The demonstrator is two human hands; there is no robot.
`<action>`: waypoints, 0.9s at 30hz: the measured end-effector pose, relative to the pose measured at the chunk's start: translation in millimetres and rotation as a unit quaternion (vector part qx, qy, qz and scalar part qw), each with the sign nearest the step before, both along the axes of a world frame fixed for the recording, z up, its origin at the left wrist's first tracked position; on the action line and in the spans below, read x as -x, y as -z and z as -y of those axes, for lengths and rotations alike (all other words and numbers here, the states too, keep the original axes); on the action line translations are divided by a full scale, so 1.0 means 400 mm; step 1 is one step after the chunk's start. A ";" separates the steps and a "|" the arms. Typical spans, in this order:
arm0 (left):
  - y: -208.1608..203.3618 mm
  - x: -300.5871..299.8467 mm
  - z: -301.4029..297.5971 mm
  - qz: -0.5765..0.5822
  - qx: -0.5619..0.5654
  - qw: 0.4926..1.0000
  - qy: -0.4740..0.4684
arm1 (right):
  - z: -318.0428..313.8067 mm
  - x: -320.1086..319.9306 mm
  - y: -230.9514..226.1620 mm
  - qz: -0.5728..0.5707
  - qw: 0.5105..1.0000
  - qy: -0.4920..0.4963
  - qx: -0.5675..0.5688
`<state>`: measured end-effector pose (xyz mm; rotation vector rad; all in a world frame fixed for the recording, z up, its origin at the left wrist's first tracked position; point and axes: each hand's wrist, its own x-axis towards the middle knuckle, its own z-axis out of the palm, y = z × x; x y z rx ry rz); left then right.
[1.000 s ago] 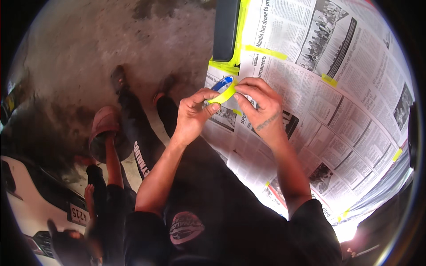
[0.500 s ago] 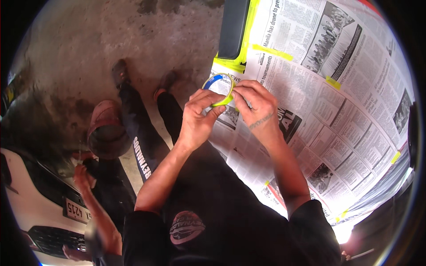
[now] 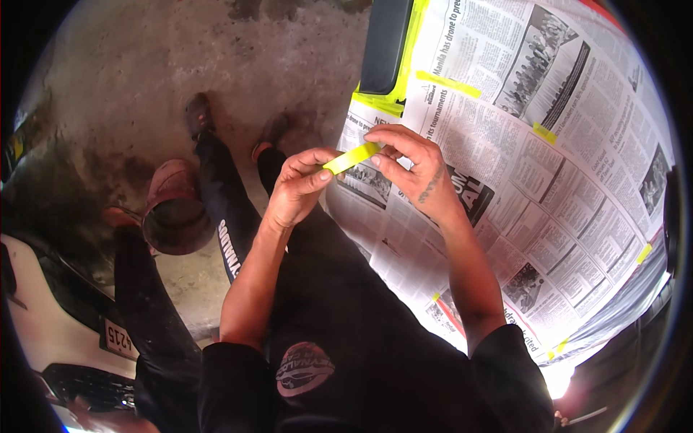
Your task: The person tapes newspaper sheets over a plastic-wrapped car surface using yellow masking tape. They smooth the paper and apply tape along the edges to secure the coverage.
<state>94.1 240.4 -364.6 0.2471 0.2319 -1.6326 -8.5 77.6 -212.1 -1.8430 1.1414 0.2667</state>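
Observation:
A roll of bright yellow masking tape (image 3: 351, 157) is held in front of my body, its outer band facing me. My left hand (image 3: 297, 186) grips the roll's left end between thumb and fingers. At the right end, my right hand (image 3: 413, 162) has its thumb and fingers closed about the roll's edge; whether a loose tape end lies between them is hidden. Just beyond and under the right hand spread newspaper sheets (image 3: 498, 173), stuck down with short yellow tape strips (image 3: 449, 84) over a large curved surface.
A black panel (image 3: 382, 50) edged with yellow tape stands at the top. On the concrete floor (image 3: 144, 65) to the left is a dark red bucket (image 3: 177, 209). A co-worker's dark-trousered leg (image 3: 151, 310) is beside a white car (image 3: 50, 303) at the lower left.
The roll has turned from showing its open ring to showing its outer band. My left hand has shifted slightly left. The co-worker at the lower left has moved, the leg now more upright.

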 end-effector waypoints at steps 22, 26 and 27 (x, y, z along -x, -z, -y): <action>-0.029 -0.055 -0.001 0.245 -0.027 0.969 -0.017 | -0.047 -0.062 0.014 0.012 0.998 -0.016 0.057; -0.035 -0.050 -0.004 0.316 -0.043 0.948 -0.004 | -0.050 -0.060 0.021 0.000 0.996 -0.066 0.058; -0.043 -0.056 -0.001 0.350 -0.046 0.935 0.010 | -0.049 -0.064 0.014 -0.025 0.994 -0.090 0.055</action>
